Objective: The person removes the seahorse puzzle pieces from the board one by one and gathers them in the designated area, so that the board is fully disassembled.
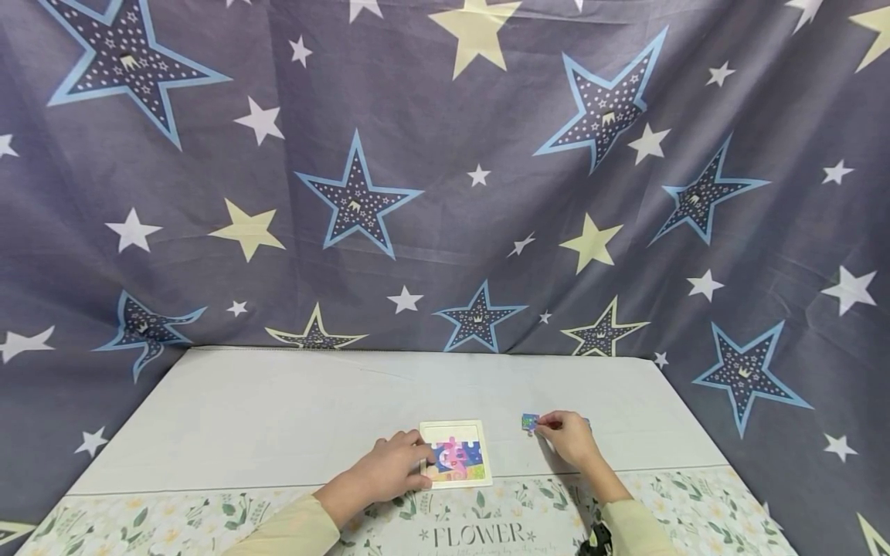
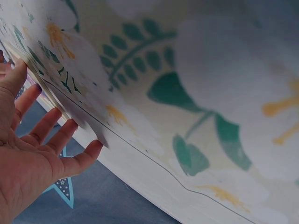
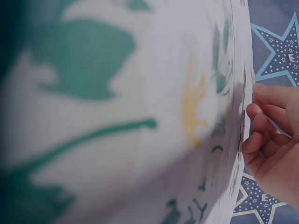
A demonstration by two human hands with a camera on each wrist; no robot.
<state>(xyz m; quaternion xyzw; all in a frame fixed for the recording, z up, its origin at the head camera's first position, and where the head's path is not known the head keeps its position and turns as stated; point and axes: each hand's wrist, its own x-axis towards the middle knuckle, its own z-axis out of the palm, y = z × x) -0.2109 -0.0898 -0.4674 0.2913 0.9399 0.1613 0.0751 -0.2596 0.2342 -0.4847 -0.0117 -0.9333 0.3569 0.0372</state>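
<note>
In the head view, a square jigsaw puzzle tray [image 1: 485, 469] with a pale frame lies on the table. Its lower part holds joined pieces [image 1: 455, 459] with a pink cartoon figure on blue; the upper part is bare board. My left hand [image 1: 392, 467] rests at the tray's left side, fingertips over the frame and thumb by the near corner. The left wrist view shows its fingers spread along the edge. Right of the tray, my right hand [image 1: 572, 440] pinches a blue and green puzzle piece [image 1: 529, 422] between thumb and forefinger, its other fingers curled.
A bit of another blue piece [image 1: 587, 422] peeks out behind the right hand. The white tabletop [image 1: 313, 409] meets a floral cloth [image 1: 480, 510] printed FLOWER along the near side. A star-patterned curtain [image 1: 417, 193] encloses the back and sides. A dark object [image 1: 596, 539] sits by the right sleeve.
</note>
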